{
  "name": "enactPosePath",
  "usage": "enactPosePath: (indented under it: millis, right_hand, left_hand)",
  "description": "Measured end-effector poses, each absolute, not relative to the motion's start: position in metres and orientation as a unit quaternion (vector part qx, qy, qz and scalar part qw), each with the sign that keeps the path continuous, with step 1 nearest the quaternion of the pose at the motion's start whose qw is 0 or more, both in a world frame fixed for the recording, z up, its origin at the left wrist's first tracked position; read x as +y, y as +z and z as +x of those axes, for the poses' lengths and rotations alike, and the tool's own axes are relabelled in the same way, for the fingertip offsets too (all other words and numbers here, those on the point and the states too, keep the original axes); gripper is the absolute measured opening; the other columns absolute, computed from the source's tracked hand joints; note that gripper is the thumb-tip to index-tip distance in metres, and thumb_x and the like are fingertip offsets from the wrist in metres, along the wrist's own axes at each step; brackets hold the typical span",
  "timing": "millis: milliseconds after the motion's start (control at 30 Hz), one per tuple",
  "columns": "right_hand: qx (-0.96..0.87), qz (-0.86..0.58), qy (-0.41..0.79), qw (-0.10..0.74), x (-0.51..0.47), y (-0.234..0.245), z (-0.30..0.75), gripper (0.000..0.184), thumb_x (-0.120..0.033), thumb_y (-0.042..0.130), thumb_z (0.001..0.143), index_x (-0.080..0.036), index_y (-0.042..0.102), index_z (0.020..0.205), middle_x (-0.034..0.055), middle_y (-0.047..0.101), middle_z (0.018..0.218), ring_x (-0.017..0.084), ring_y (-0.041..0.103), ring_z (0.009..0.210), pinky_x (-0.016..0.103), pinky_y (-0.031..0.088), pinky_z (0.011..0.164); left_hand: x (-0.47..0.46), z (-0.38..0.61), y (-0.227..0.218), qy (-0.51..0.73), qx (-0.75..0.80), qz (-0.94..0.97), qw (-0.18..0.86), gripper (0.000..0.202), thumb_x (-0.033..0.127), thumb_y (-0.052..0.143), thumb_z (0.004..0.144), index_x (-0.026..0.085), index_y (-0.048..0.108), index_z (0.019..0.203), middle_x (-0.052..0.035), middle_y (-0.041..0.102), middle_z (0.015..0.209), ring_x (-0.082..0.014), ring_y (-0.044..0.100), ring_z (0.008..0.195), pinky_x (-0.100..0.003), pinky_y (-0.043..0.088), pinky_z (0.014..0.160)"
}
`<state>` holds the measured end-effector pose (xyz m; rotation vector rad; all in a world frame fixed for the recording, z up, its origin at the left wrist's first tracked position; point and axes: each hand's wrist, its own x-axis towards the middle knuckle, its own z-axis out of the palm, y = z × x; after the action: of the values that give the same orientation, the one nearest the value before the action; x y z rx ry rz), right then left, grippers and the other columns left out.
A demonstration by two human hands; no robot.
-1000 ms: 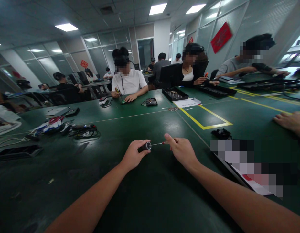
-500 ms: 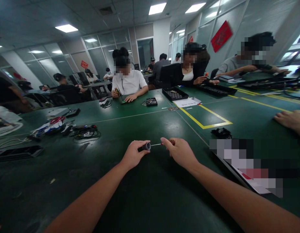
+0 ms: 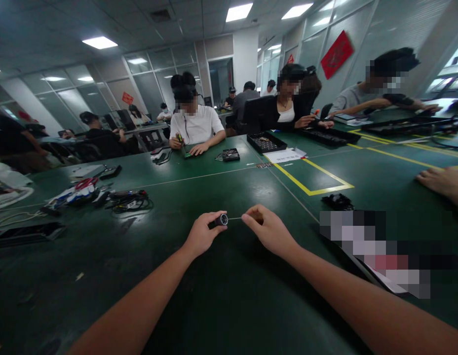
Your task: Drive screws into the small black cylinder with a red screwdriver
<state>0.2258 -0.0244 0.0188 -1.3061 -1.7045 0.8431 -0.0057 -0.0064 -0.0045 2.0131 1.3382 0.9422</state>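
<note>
My left hand (image 3: 201,232) is closed around a short black cylinder (image 3: 221,220), which looks like a small flashlight. Its round, lens-like end with a pale ring faces toward me and to the right. A thin metal shaft, like that of a screwdriver (image 3: 235,218), spans the gap between my hands. My right hand (image 3: 266,226) pinches that screwdriver between thumb and fingers, which hide its handle. The shaft's left tip is at the cylinder's side; whether it touches cannot be made out. Both hands are held above the green table (image 3: 229,296).
Tangled cables (image 3: 131,201) and a dark tray (image 3: 27,234) lie to the left. On the right are a small black part (image 3: 338,201), a blurred-out sheet (image 3: 362,256) and another person's hand (image 3: 441,182). Co-workers sit opposite, near a black parts tray (image 3: 266,143).
My right hand has shifted slightly left and turned, and the red bit at its fingertips is now out of sight. The black cylinder has moved slightly left and up.
</note>
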Motion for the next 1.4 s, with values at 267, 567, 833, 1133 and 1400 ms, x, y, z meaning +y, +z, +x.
enactPosePath:
  millis: [267,567,833,1133,1400]
  right_hand:
    - [-0.654,-0.528,0.316,0.440,-0.028,0.018,0.223,0.033,-0.043,0.041,0.098,-0.022,0.063,0.112,0.0023,0.065,0.079,0.021,0.061,0.070,0.034,0.045,0.066]
    - [-0.644,-0.499,0.351,0.462,-0.033,0.020,0.222,0.033,-0.046,0.037,0.099,-0.024,0.062,0.097,-0.0004,0.058,0.073,0.019,0.055,0.067,0.033,0.043,0.065]
    - [-0.539,-0.458,0.438,0.554,-0.028,0.015,0.216,0.023,-0.043,0.061,0.087,-0.022,0.059,0.097,0.0014,0.064,0.083,0.018,0.058,0.075,0.034,0.047,0.073]
    - [-0.322,-0.491,0.525,0.616,-0.021,0.009,0.216,0.027,-0.048,0.066,0.085,-0.022,0.062,0.081,-0.0001,0.057,0.069,0.015,0.053,0.062,0.029,0.046,0.057]
    - [-0.464,-0.494,0.452,0.580,-0.024,0.012,0.215,0.030,-0.051,0.053,0.092,-0.021,0.060,0.092,0.0029,0.063,0.079,0.017,0.057,0.068,0.031,0.047,0.061]
  left_hand:
    - [-0.010,-0.001,0.002,0.332,0.495,0.763,0.251,0.044,0.014,0.075,0.083,0.030,0.068,0.123,-0.0024,0.069,0.122,-0.0242,0.059,0.117,-0.043,0.041,0.108]
    - [-0.011,-0.002,0.001,0.327,0.496,0.768,0.239,0.045,0.014,0.075,0.083,0.031,0.068,0.124,-0.0022,0.070,0.120,-0.0247,0.059,0.116,-0.045,0.041,0.106]
    - [-0.014,0.000,0.003,0.323,0.497,0.780,0.203,0.042,0.017,0.074,0.085,0.031,0.067,0.124,-0.0019,0.070,0.121,-0.0241,0.060,0.115,-0.047,0.041,0.107]
    - [-0.018,0.005,0.002,0.275,0.516,0.795,0.163,0.039,0.026,0.071,0.090,0.034,0.064,0.127,-0.0018,0.068,0.126,-0.0250,0.056,0.122,-0.060,0.022,0.118]
    - [-0.018,0.007,0.003,0.273,0.520,0.789,0.179,0.038,0.026,0.069,0.090,0.032,0.065,0.127,-0.0036,0.068,0.125,-0.0265,0.056,0.122,-0.059,0.022,0.118]
